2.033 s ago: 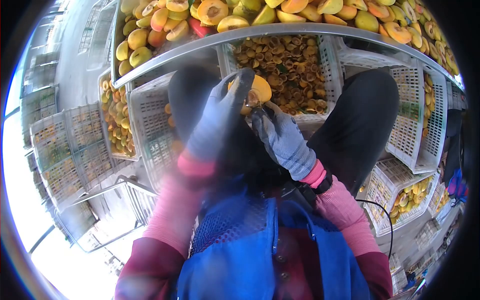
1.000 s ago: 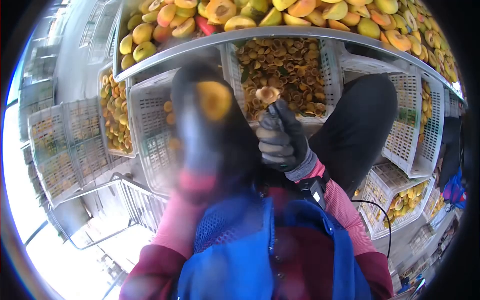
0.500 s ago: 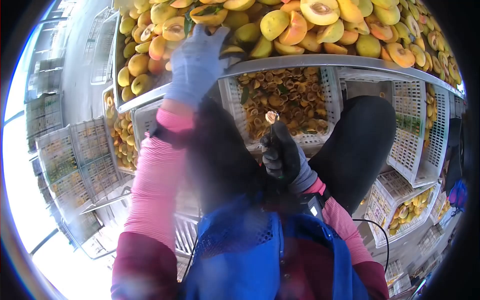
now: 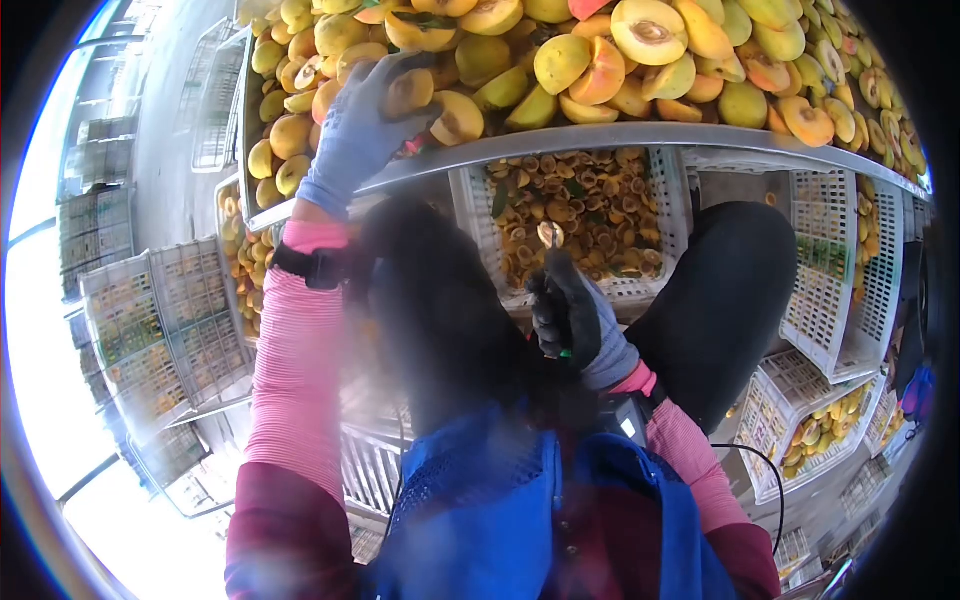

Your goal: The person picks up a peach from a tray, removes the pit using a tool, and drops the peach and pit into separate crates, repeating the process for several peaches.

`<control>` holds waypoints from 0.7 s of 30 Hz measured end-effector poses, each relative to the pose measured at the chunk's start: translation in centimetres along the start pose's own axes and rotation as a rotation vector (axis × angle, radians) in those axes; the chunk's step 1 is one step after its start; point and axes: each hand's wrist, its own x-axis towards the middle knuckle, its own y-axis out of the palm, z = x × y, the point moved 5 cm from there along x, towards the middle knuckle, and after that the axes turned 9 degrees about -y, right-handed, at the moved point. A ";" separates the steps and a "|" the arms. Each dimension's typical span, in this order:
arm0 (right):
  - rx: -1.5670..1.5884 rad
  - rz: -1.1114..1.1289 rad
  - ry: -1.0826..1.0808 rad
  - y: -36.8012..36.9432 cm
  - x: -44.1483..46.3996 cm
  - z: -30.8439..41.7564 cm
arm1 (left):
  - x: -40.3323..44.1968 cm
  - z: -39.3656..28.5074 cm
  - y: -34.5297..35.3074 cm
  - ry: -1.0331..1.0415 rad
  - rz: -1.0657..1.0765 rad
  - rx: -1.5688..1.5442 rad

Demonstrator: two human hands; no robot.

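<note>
My left hand [image 4: 365, 125], in a grey-blue glove, reaches over the metal rim of the fruit table [image 4: 560, 140]. Its fingers curve around a halved yellow fruit [image 4: 408, 92], and another half [image 4: 458, 118] lies beside them. My right hand [image 4: 570, 315], in a grey glove with dark fingers, is closed around a small tool whose handle is mostly hidden. A small pale piece of pit or fruit [image 4: 550, 235] sits at the tool's tip. Behind it is a white crate [image 4: 480, 225] of brown pit pieces and scraps [image 4: 580, 210].
Halved fruits [image 4: 650, 35] are heaped across the table. White crates of fruit stand at the left [image 4: 232, 260] and right [image 4: 790, 385]. A tall perforated crate [image 4: 835, 270] is beside my right knee. A black cable [image 4: 765, 460] curves near my right forearm.
My left hand has gone from my lap, where it held a fruit half, up to the heap. My right hand has turned from the fruit and stays low before the scrap crate.
</note>
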 end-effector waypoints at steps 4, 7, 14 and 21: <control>0.079 0.458 -0.140 3.6 -3.6 4.2 | -3.5 -6.3 -2.1 0.054 0.059 -0.168; -0.240 0.298 -0.381 3.0 -2.2 4.5 | -6.9 -8.5 -1.3 0.015 0.154 -0.216; -0.080 0.140 -0.372 4.1 -1.7 4.0 | -11.0 -11.0 -1.6 0.246 0.179 -0.104; 0.031 0.268 -0.605 5.0 -1.9 3.3 | -15.0 -9.8 3.5 -0.649 -0.062 -1.222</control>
